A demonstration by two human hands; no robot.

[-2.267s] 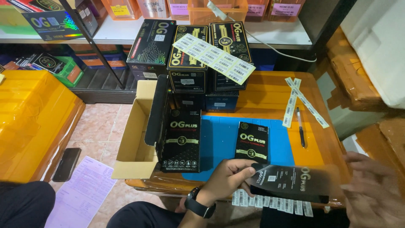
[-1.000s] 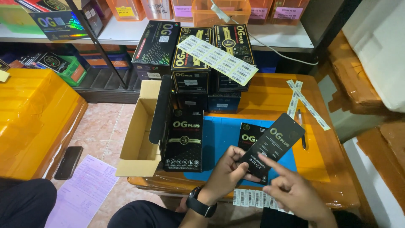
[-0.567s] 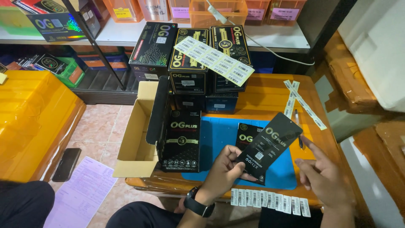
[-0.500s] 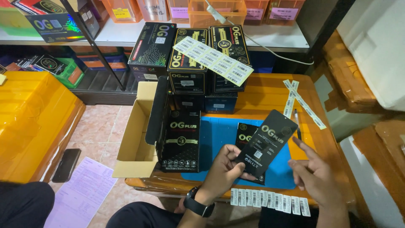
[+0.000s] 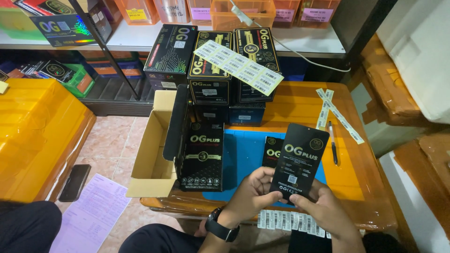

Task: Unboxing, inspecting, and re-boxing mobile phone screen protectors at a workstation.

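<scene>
Setting: a low orange table (image 5: 356, 187) with a blue mat is being worked at, shelving behind.
Left side: an open cardboard carton (image 5: 152, 150) is being kept at the table edge, probably within reach.
Left hand (image 5: 251, 197): fingers are being curled round the flat black packet's (image 5: 299, 161) lower left edge.
Right hand (image 5: 323, 211): the bottom edge is being pinched, so the packet is being held upright, face readable.
Hidden: the barcode label strip (image 5: 290, 220) is being partly covered by both hands.

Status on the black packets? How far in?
Done: can't tell; one packet lies on the blue mat. In hand: left hand and right hand hold a black packet. Left: label strip at the table edge looks unused; open black box stands by.
</scene>
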